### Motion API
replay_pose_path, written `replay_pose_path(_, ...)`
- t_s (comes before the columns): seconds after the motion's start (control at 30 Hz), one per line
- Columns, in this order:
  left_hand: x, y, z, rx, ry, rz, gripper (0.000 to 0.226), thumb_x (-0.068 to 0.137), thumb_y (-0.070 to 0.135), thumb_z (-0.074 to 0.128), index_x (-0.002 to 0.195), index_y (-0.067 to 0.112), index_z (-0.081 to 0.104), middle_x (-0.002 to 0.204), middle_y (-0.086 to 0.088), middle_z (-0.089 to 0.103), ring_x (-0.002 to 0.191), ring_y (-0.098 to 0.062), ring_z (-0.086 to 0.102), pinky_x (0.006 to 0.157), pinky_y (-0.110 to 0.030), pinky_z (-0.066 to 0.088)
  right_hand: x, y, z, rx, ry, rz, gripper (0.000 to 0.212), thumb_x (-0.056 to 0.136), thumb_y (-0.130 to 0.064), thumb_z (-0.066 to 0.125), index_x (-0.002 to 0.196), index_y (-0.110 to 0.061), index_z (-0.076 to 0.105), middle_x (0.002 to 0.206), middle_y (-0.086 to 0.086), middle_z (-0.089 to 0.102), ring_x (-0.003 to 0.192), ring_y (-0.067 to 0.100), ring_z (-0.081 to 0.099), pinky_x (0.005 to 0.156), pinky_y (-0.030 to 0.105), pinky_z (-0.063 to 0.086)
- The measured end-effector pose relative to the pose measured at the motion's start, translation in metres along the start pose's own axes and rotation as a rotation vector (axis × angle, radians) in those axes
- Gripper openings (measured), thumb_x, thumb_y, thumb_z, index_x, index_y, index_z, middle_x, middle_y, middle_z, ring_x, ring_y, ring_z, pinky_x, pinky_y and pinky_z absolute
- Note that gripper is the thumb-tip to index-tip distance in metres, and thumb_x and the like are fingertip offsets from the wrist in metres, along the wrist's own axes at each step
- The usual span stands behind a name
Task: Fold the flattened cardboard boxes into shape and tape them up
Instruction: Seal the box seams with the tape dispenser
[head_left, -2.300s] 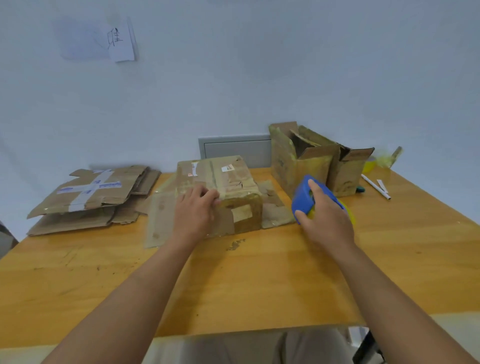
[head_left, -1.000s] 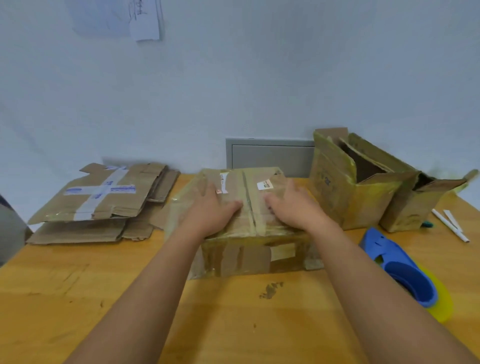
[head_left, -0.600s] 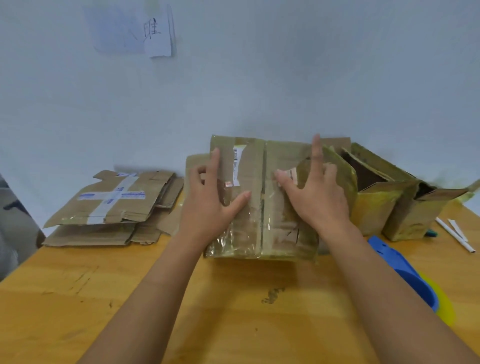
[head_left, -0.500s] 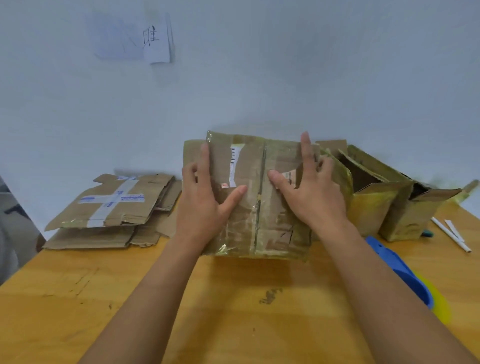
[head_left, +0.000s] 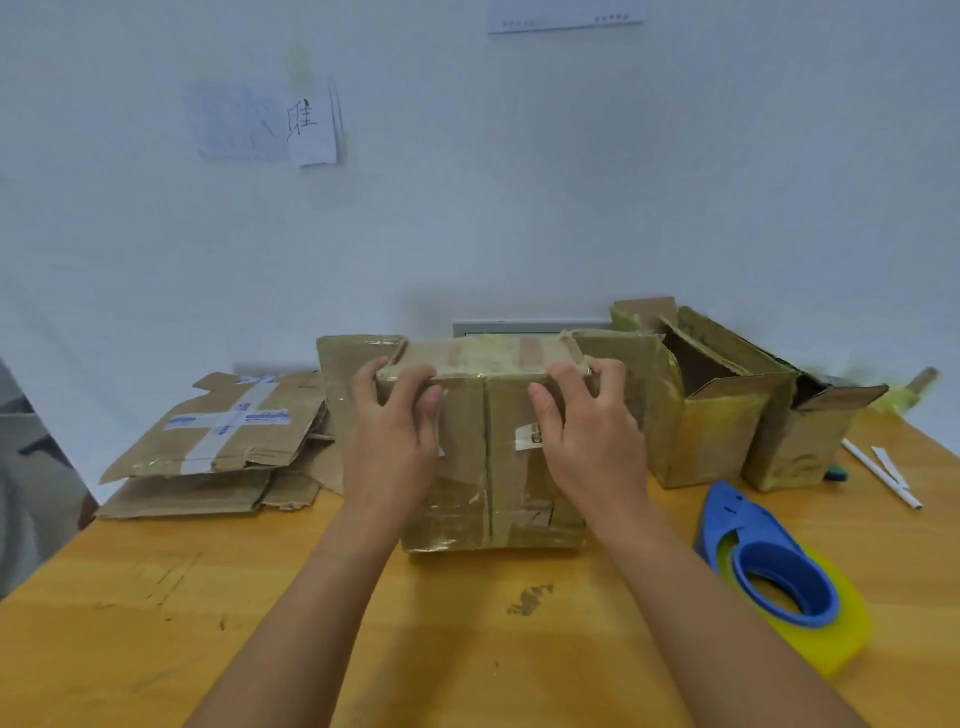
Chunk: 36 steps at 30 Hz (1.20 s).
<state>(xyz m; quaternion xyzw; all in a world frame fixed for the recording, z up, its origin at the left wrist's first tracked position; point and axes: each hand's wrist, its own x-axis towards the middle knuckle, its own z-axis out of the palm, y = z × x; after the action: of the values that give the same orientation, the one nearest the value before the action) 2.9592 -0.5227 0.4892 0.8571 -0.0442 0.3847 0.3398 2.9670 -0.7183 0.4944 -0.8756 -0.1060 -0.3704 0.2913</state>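
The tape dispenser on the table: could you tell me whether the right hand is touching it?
Apart. The head view shows the right hand gripping the box, with bare table between that arm and the tape dispenser.

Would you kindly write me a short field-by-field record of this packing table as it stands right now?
held item: worn brown cardboard box, tipped so its taped seam faces the camera
left hand: grips the box's upper left edge
right hand: grips the box's upper right edge
tool: blue and yellow tape dispenser, lying unheld to the right of the box
finished work: two open-topped cardboard boxes, back right
stock: stack of flattened cardboard, back left
surface: orange wooden table
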Motion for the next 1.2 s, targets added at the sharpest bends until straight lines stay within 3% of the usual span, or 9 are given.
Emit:
replay_pose_path(0.1,-0.007,0.002,-0.006,-0.081,-0.007,-0.025,0.01,0.098,0.04,0.054,0.101,0.049,0.048,0.139,0.001,0.035,0.09,0.009,0.054,0.071,-0.007,0.043,-0.005,-0.001,-0.003,0.056,-0.004,0.016,0.039,0.098,-0.058,0.039,0.118,-0.028,0.053,0.116,0.004,0.037,0.087,0.022,0.055,0.061,0.026,0.043)
replay_pose_path(0.27,-0.007,0.007,-0.021,-0.18,-0.034,-0.257,0.046,0.09,0.069,0.044,0.128,0.042,0.042,0.131,0.01,0.045,0.111,-0.009,0.049,0.085,-0.034,0.044,0.008,0.004,-0.018,0.355,-0.133,0.398,0.066,0.096,-0.066,0.042,0.149,-0.029,0.029,0.136,0.003,0.041,0.108,0.015,0.051,0.081,0.032,0.043)
replay_pose_path(0.33,-0.001,0.007,-0.028,-0.187,-0.098,-0.431,0.053,0.089,0.069,0.045,0.128,0.032,0.045,0.123,0.007,0.055,0.105,-0.012,0.054,0.086,-0.04,0.049,0.014,0.004,-0.024,0.281,-0.304,0.489,0.063,0.097,-0.059,0.044,0.143,-0.017,0.042,0.135,0.007,0.052,0.111,0.022,0.055,0.088,0.04,0.049)
replay_pose_path(0.57,0.007,0.023,-0.051,-0.302,-0.041,-0.378,0.03,0.083,0.052,0.057,0.106,0.035,0.055,0.097,0.02,0.061,0.082,0.008,0.059,0.061,-0.025,0.042,0.016,-0.006,-0.046,0.345,-0.241,0.32,0.025,0.094,-0.047,0.058,0.11,-0.03,0.049,0.096,-0.02,0.056,0.084,0.0,0.056,0.058,0.021,0.043)
replay_pose_path(0.67,0.008,0.021,-0.05,-0.415,-0.087,-0.375,0.035,0.088,0.034,0.064,0.12,0.034,0.049,0.109,0.017,0.061,0.092,0.003,0.061,0.07,-0.024,0.048,0.016,-0.002,-0.043,0.446,-0.228,0.374,0.04,0.089,-0.038,0.069,0.114,-0.027,0.04,0.101,-0.018,0.053,0.086,0.001,0.056,0.061,0.019,0.045)
replay_pose_path(0.8,-0.005,0.006,-0.045,-0.465,-0.295,-0.387,0.082,0.092,0.01,0.066,0.153,0.041,0.02,0.121,0.021,0.046,0.094,0.006,0.061,0.065,-0.016,0.053,-0.001,0.007,-0.033,0.526,-0.243,0.488,0.067,0.087,-0.049,0.071,0.135,-0.02,0.035,0.123,-0.003,0.056,0.104,0.011,0.06,0.08,0.032,0.054)
replay_pose_path(0.93,-0.02,-0.001,-0.035,-0.514,-0.416,-0.424,0.102,0.087,-0.001,0.063,0.15,0.057,0.008,0.118,0.038,0.045,0.091,-0.005,0.069,0.068,-0.037,0.062,-0.015,0.012,-0.023,0.477,-0.26,0.518,0.09,0.089,-0.063,0.06,0.157,-0.023,0.016,0.153,0.006,0.041,0.137,0.031,0.046,0.108,0.056,0.044)
replay_pose_path(1.03,-0.019,-0.002,-0.033,-0.532,-0.362,-0.415,0.095,0.086,0.01,0.067,0.143,0.065,0.014,0.107,0.041,0.049,0.08,0.009,0.066,0.063,-0.033,0.062,-0.015,0.015,-0.019,0.354,-0.279,0.447,0.095,0.092,-0.06,0.059,0.16,-0.021,0.005,0.16,0.007,0.034,0.144,0.03,0.037,0.114,0.052,0.037)
replay_pose_path(1.2,-0.016,-0.001,-0.029,-0.417,-0.225,-0.406,0.075,0.089,0.039,0.07,0.148,0.052,0.025,0.111,0.021,0.053,0.104,-0.011,0.06,0.088,-0.047,0.057,-0.016,0.02,-0.017,0.272,-0.292,0.383,0.092,0.094,-0.053,0.059,0.16,-0.019,0.004,0.163,0.007,0.028,0.147,0.028,0.031,0.115,0.045,0.032)
